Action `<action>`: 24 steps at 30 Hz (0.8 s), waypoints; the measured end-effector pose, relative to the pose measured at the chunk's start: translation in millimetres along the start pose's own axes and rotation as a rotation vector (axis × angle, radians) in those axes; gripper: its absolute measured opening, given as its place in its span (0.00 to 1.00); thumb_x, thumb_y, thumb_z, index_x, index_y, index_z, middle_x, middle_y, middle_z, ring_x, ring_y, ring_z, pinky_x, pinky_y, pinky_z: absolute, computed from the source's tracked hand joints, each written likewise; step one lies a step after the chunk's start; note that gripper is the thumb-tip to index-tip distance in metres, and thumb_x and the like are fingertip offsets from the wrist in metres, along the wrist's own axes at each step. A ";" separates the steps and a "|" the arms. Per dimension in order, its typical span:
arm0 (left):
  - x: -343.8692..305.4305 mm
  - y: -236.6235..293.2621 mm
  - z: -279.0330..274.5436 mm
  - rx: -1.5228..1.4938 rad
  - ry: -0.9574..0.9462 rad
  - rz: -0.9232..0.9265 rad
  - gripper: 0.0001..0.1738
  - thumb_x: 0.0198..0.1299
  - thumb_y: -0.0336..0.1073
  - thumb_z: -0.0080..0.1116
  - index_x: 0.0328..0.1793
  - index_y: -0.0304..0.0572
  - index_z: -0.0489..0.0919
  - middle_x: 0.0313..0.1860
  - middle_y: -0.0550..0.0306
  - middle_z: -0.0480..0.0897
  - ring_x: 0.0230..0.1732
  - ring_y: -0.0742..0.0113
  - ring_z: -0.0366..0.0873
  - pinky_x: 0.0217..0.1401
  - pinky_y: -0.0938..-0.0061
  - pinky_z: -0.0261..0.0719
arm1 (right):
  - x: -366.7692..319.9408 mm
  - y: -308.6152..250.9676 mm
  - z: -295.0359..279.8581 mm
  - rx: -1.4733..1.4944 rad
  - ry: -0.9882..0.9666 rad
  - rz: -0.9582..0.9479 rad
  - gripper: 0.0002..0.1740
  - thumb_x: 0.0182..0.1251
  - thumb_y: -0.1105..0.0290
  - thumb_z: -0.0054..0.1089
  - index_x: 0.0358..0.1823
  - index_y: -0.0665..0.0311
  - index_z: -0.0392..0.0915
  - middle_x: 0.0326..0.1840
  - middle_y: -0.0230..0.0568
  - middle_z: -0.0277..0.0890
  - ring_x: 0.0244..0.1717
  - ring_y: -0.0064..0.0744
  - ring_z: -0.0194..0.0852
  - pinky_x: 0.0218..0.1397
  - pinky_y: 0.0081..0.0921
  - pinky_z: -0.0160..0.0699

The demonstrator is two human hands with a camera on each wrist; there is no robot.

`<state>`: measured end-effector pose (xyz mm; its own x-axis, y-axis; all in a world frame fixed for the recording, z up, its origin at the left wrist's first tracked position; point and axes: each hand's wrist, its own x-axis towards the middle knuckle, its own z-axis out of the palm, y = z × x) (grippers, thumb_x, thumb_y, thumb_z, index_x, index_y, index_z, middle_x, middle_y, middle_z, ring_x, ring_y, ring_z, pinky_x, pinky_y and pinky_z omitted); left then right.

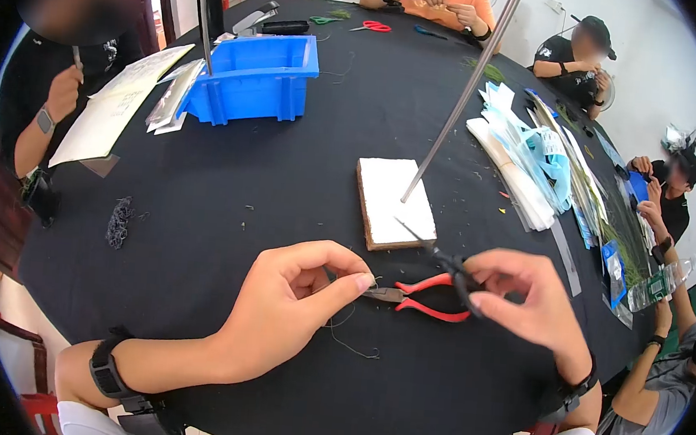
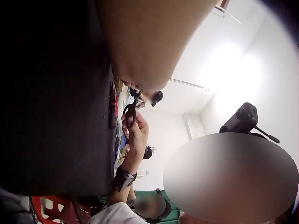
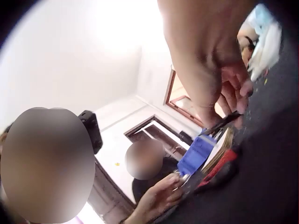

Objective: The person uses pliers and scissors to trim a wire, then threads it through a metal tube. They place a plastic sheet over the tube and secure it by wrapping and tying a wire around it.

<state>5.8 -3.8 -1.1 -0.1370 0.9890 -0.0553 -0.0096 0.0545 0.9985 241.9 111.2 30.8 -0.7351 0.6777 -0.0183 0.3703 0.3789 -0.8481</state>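
Note:
My left hand (image 1: 292, 303) pinches a small bit of thin greenish thread between thumb and index finger. A loose length of similar thin thread (image 1: 376, 355) lies on the black cloth below it. In my right hand (image 1: 533, 302) is a pair of black scissors (image 1: 447, 262), gripped by the handles, blades pointing left over the corner of a white-topped block. Between the hands, red-handled pliers (image 1: 431, 310) lie on the table, their tip partly behind the left fingertips. The right wrist view also shows the scissors (image 3: 224, 122) in the fingers.
A metal rod (image 1: 454, 115) rises from the white-topped block (image 1: 383, 183). Farther left are a blue bin (image 1: 252, 87) and a dark tangled clump (image 1: 119, 224). Papers and plastic packets (image 1: 524, 162) spread along the right. Several people sit around the table.

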 end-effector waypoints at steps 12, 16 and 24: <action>-3.0 6.0 0.2 -0.091 0.011 -0.001 0.07 0.62 0.32 0.58 0.40 0.35 0.78 0.26 0.66 0.76 0.25 0.86 0.67 0.24 0.88 0.61 | -7.0 -6.5 18.5 -0.051 -0.106 -0.113 0.12 0.54 0.70 0.64 0.36 0.70 0.74 0.27 0.36 0.74 0.17 0.17 0.66 0.20 0.14 0.64; -2.8 5.3 1.4 -0.122 0.014 0.051 0.07 0.61 0.33 0.58 0.41 0.37 0.78 0.26 0.64 0.76 0.22 0.83 0.68 0.21 0.87 0.62 | -7.3 -13.7 20.9 -0.104 -0.127 -0.152 0.13 0.53 0.69 0.65 0.34 0.68 0.71 0.26 0.36 0.72 0.17 0.19 0.65 0.19 0.15 0.63; -7.8 10.2 0.8 -0.186 -0.041 0.044 0.07 0.63 0.32 0.57 0.42 0.34 0.78 0.28 0.66 0.77 0.27 0.86 0.68 0.28 0.88 0.64 | -10.1 -14.1 24.0 -0.124 -0.138 -0.218 0.15 0.52 0.68 0.66 0.34 0.67 0.70 0.25 0.37 0.69 0.16 0.20 0.64 0.19 0.17 0.62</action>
<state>7.6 -10.9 9.5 -0.1007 0.9949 -0.0075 -0.1880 -0.0116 0.9821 230.5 83.9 30.2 -0.8721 0.4830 0.0787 0.2552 0.5861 -0.7690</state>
